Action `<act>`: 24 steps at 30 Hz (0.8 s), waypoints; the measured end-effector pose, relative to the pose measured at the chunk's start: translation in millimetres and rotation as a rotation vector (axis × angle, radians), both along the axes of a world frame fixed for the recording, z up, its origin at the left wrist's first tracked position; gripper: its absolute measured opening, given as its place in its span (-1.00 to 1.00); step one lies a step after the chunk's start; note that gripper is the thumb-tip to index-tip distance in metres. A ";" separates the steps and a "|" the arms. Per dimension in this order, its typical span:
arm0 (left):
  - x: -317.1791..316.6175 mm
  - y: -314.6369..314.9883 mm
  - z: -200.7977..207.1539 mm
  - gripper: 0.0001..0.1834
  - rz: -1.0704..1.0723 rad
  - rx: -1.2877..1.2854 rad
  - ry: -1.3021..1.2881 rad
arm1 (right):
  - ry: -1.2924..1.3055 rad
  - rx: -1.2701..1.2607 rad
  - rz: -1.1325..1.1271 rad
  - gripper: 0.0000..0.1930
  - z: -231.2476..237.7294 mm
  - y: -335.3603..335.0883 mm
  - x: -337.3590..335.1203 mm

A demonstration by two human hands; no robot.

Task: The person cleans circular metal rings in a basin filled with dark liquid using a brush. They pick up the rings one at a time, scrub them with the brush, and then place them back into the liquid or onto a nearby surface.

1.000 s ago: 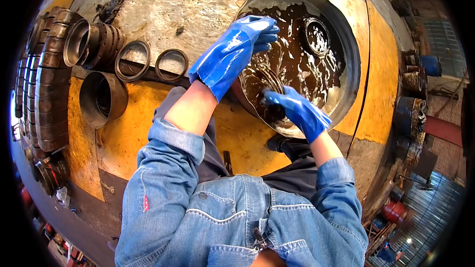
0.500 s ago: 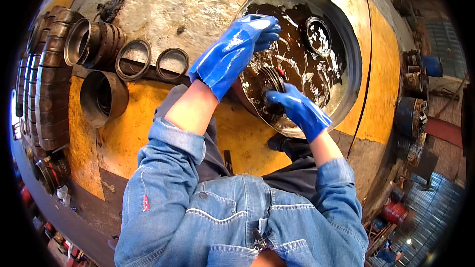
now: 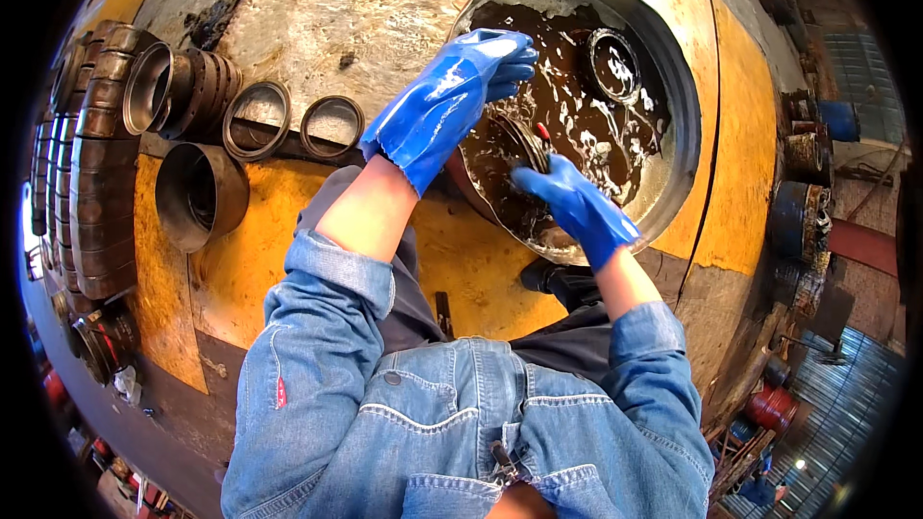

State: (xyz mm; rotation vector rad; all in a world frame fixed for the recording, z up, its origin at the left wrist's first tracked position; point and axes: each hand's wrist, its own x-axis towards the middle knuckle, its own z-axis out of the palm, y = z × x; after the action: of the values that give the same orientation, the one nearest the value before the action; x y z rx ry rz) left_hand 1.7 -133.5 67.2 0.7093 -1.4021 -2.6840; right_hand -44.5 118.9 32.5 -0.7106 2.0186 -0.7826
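Note:
A round metal basin point(image 3: 694, 125) with dark, glossy liquid stands in front of me at the right. My left hand point(image 3: 461, 86), in a blue rubber glove, is over its left side with the fingers curled closed; what they grip, if anything, is hidden. Just below it, a dark ridged metal ring point(image 3: 520, 142) stands tilted, partly in the liquid. My right hand point(image 3: 574, 207), also gloved in blue, is closed beside the ring, its fingertips blurred. A thin red-tipped handle point(image 3: 543, 133) sticks up above that hand. Another metal ring point(image 3: 613, 65) lies in the liquid farther back.
Two flat metal rings point(image 3: 258, 122) rest left of the basin. Beside them are a wide metal sleeve point(image 3: 226, 194), stacked ribbed collars point(image 3: 152, 86) and a row of curved brown metal segments point(image 3: 104, 173). Rusty drums point(image 3: 790, 221) line the right side. Yellow-stained boards point(image 3: 490, 288) cover the floor.
My right hand's fingers have shifted slightly left and up against the ridged ring, which tilts a little differently. My left hand stays nearly in place. The liquid's shine has changed.

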 end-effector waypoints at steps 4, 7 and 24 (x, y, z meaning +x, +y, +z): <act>0.2 -1.3 -1.3 -0.60 0.019 0.001 -0.008 | -0.107 -0.011 -0.364 -0.59 27.5 -57.9 18.9; -2.2 3.9 6.0 -0.59 0.000 0.001 -0.001 | -0.162 -0.237 -0.416 -0.68 -26.2 -29.2 2.9; -3.0 2.1 -5.9 -0.63 0.000 0.021 0.025 | -0.280 -0.164 -0.292 -0.59 -34.2 3.1 -1.0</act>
State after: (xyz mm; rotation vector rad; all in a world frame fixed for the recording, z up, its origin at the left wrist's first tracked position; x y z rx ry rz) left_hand -1.3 -131.4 61.3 0.6743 -1.3700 -2.7013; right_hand -45.5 122.0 -1.7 -0.3724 1.8362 -1.1605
